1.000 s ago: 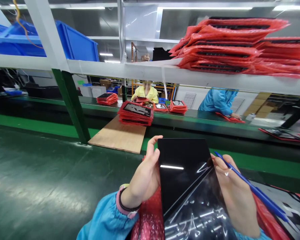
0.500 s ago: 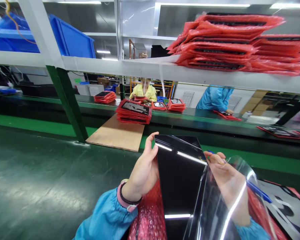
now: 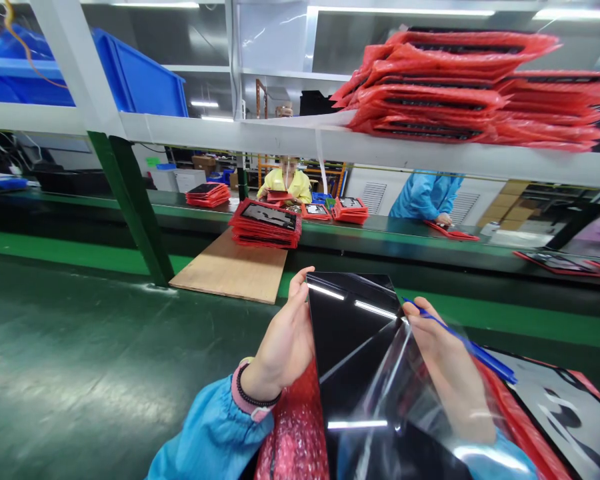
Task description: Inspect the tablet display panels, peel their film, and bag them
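A glossy black screen panel (image 3: 353, 353) is tilted up before me, ceiling lights mirrored in it. My left hand (image 3: 287, 333) grips its left edge, thumb toward the front. At the upper right edge, my right hand (image 3: 443, 360) is closed with its fingertips by the panel. A slim blue pen-like tool (image 3: 480, 357) lies across that hand, held in its fingers. Clear plastic film (image 3: 405, 393) spreads from near the right fingertips over the panel's right part and my wrist. Below the panel lies a red bubble-wrap bag (image 3: 295, 427).
At right lies a grey-and-black panel (image 3: 560, 400) on red wrap. A wooden board (image 3: 235, 267) carries a stack of red-wrapped panels (image 3: 265, 223). Overhead, a white shelf beam (image 3: 205, 133) holds more red bags (image 3: 440, 87) and blue bins (image 3: 135, 73). Two co-workers sit or stand across the bench.
The clear film has shifted left and lower, across more of the panel's face. My right hand and the blue tool have moved slightly left and up.
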Demonstrator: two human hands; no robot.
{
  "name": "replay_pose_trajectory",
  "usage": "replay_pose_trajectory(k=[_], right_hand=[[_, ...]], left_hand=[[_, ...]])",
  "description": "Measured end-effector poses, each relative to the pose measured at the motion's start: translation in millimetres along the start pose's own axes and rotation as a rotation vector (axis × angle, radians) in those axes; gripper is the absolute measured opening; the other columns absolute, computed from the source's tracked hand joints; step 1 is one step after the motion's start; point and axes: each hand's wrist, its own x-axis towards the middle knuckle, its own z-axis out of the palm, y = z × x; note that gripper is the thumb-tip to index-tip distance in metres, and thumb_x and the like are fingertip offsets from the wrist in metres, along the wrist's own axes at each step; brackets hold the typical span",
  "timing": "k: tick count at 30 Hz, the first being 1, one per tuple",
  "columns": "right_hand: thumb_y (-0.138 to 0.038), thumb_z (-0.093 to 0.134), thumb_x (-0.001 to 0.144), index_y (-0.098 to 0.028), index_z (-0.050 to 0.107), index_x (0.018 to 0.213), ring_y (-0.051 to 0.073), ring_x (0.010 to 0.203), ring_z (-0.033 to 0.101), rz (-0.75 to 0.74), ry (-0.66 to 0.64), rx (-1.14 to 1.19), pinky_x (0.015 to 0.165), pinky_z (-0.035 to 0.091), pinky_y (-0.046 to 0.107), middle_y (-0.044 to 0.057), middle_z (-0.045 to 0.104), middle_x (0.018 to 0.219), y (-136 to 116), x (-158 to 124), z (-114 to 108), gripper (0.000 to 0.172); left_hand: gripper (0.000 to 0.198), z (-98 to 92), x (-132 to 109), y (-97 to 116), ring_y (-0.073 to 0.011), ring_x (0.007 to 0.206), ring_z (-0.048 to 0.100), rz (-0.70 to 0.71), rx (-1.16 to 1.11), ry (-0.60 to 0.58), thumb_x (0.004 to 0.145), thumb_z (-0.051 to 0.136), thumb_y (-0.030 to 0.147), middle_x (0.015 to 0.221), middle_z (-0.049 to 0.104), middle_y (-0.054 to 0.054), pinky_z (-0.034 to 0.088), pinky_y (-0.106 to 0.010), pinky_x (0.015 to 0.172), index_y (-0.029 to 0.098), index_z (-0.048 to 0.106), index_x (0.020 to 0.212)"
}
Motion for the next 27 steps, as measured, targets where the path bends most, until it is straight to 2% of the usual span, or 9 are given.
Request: replay_pose_trajectory(k=[3,7,10,12,16,19,21,23,27], right_hand=[[-0.022,0.083,0.051,-0.028,0.064,0.094,0.017,0.084,0.069,0.177,0.035,0.046,0.072,0.059,0.023,-0.003,0.070,0.089,-2,-6,2,0.048],[-0.020,0.085,0.050,-0.030,0.061,0.098,0.017,0.103,0.066,0.130,-0.018,0.058,0.077,0.057,0.019,-0.003,0.072,0.100,-4,-10,4,0.054],[-0.022,0.084,0.057,-0.032,0.059,0.103,0.020,0.120,0.058,0.064,-0.106,0.016,0.084,0.056,0.025,-0.001,0.067,0.125,-7,-14,4,0.053],[-0.024,0.084,0.059,-0.031,0.060,0.103,0.024,0.125,0.054,0.057,-0.141,-0.004,0.087,0.055,0.030,0.001,0.063,0.132,-7,-16,3,0.050],[-0.029,0.086,0.053,-0.027,0.058,0.089,0.028,0.111,0.064,0.158,-0.111,0.018,0.078,0.058,0.035,0.004,0.069,0.122,6,-13,-3,0.046],[-0.031,0.087,0.051,-0.026,0.054,0.082,0.029,0.099,0.068,0.197,-0.133,-0.005,0.074,0.058,0.039,0.006,0.074,0.110,23,-8,-5,0.046],[-0.032,0.085,0.050,-0.025,0.053,0.079,0.029,0.101,0.067,0.182,-0.159,-0.045,0.079,0.055,0.042,0.006,0.076,0.102,35,-7,-3,0.044],[-0.032,0.084,0.052,-0.024,0.054,0.078,0.029,0.106,0.066,0.150,-0.180,-0.079,0.087,0.052,0.044,0.006,0.077,0.098,44,-11,2,0.041],[-0.033,0.081,0.058,-0.022,0.064,0.089,0.029,0.107,0.065,0.049,-0.250,-0.163,0.099,0.044,0.045,0.007,0.075,0.098,47,-25,8,0.037]], left_hand=[[0.040,0.0,0,1,-0.0217,0.122,0.054,0.003,-0.004,0.001,0.095,0.048,0.032,0.122,0.063,-0.004,0.036,-0.037,0.107,0.024,0.044,0.134],[0.039,2.4,-1,1,-0.0209,0.118,0.057,-0.032,-0.003,-0.005,0.096,0.045,0.033,0.117,0.064,-0.004,0.037,-0.038,0.106,0.025,0.042,0.135],[0.039,2.5,-1,-3,-0.0197,0.113,0.059,-0.030,0.028,-0.007,0.095,0.049,0.033,0.112,0.065,-0.003,0.037,-0.037,0.105,0.026,0.042,0.133],[0.041,-2.2,0,-5,-0.0194,0.112,0.059,-0.002,0.070,-0.003,0.092,0.054,0.037,0.113,0.064,-0.003,0.038,-0.036,0.104,0.027,0.045,0.130],[0.038,-32.9,-1,3,-0.0202,0.113,0.057,-0.039,0.261,-0.002,0.087,0.060,0.043,0.114,0.063,-0.005,0.043,-0.033,0.095,0.025,0.053,0.121],[0.029,-70.0,-7,17,-0.0189,0.112,0.054,-0.003,0.551,0.136,0.083,0.065,0.036,0.117,0.059,-0.006,0.046,-0.028,0.089,0.021,0.062,0.108],[0.024,-92.5,-14,24,-0.0157,0.095,0.058,-0.016,0.686,0.222,0.077,0.070,0.032,0.103,0.060,-0.004,0.048,-0.025,0.076,0.019,0.062,0.094],[0.026,-108.3,-21,26,-0.0129,0.074,0.058,-0.102,0.751,0.241,0.071,0.074,0.031,0.085,0.059,-0.002,0.046,-0.024,0.061,0.016,0.061,0.087],[0.032,-118.8,-28,20,-0.0111,0.056,0.055,-0.319,0.814,0.185,0.066,0.077,0.034,0.067,0.059,-0.001,0.045,-0.024,0.052,0.013,0.059,0.083]])
